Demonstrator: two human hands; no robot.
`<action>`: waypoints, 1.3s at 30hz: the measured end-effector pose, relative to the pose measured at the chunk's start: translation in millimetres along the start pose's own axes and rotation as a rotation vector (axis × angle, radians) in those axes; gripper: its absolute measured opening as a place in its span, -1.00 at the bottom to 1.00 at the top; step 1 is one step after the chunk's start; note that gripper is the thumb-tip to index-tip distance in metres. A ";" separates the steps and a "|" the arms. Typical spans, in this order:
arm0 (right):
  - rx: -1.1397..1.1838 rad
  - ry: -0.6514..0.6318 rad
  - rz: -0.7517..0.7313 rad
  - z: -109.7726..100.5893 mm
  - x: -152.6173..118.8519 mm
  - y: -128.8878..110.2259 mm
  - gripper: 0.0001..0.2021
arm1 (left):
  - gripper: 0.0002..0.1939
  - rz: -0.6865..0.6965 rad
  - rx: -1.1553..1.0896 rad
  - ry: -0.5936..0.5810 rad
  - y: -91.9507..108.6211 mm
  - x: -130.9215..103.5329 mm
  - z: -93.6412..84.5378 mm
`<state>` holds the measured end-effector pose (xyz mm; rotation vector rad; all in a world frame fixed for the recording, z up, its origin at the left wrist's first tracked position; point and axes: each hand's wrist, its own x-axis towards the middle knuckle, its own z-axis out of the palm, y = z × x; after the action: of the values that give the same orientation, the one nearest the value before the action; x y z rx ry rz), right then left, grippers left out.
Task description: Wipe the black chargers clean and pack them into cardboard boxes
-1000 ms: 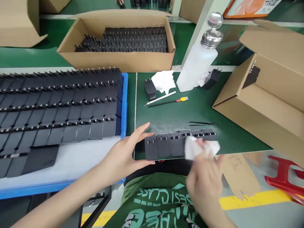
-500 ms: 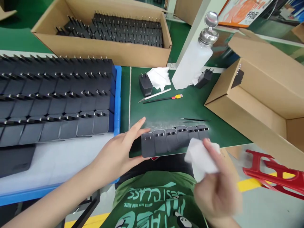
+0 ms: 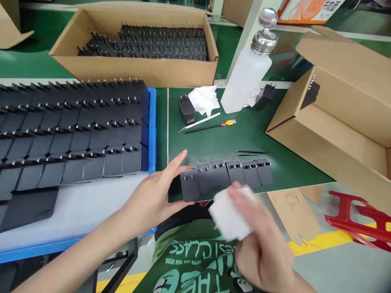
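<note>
A row of several black power adapters point(image 3: 235, 175) stands along the front edge of the green table, metal prongs up; the row is slightly uneven, with a narrow gap near its middle. My left hand point(image 3: 161, 183) grips the leftmost adapter point(image 3: 190, 187), thumb at its near side and fingers at its far side, the index finger stretched out past it. In my right hand point(image 3: 265, 240) a folded white wipe point(image 3: 229, 215) is pinched, slightly blurred, held in front of the table edge and apart from the adapters. Black tweezers point(image 3: 253, 153) lie just behind the row.
On the left, a blue tray point(image 3: 152, 130) holds many adapters. Behind stands a cardboard box point(image 3: 137, 69) of more adapters. A pump bottle point(image 3: 247, 77), a craft knife point(image 3: 200, 123), a short USB cable point(image 3: 210, 127) and a crumpled wipe point(image 3: 204, 99) lie mid-table. An open carton point(image 3: 330, 150) stands right.
My right hand has moved left with the wipe, off the right end of the row. Some middle adapters have shifted, opening a gap. My left hand keeps its grip.
</note>
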<state>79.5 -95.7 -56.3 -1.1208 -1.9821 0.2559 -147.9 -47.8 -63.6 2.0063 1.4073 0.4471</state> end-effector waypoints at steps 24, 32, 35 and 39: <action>-0.391 0.063 -0.056 53.2 -9.2 -3.3 -0.42 | 0.01 0.014 -0.145 -0.076 18.3 13.6 11.1; -0.273 -0.007 -0.173 47.6 -6.7 -22.1 -0.60 | -0.12 0.053 -0.102 -0.043 17.1 10.1 9.7; 0.068 -0.259 -0.226 19.4 5.9 -14.7 -0.57 | -0.08 0.063 -0.087 -0.080 18.4 11.2 7.5; 0.582 -0.318 0.265 -54.7 20.2 26.1 -0.52 | 0.09 0.008 -0.061 -0.102 18.0 23.4 2.7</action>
<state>130.9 -76.0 -23.9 -0.9882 -1.8295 1.1315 -124.9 -31.0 -55.4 1.9582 1.3092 0.3805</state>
